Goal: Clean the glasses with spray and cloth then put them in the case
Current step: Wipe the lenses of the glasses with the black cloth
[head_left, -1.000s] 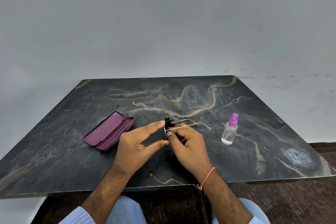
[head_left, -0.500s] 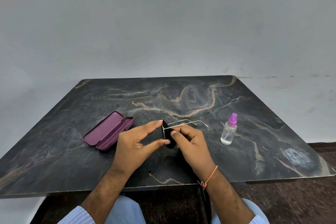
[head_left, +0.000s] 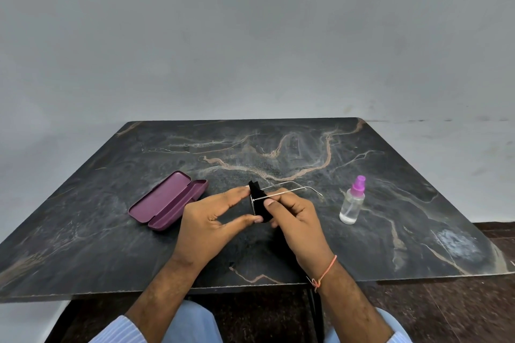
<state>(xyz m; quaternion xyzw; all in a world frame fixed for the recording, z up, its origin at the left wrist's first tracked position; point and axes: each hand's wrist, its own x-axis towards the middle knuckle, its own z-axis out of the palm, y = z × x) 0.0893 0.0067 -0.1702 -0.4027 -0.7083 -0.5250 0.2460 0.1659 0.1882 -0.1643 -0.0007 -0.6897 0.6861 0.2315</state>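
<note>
Glasses [head_left: 255,205], pinched in left hand [head_left: 214,224], are wiped by right hand [head_left: 295,220] gripping black cloth [head_left: 260,202]; hard rubbing may bend the thin wire frame.

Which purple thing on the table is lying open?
The case, left of the hands, lies flat with its lid open; the bottle only has a purple cap, standing upright.
</note>
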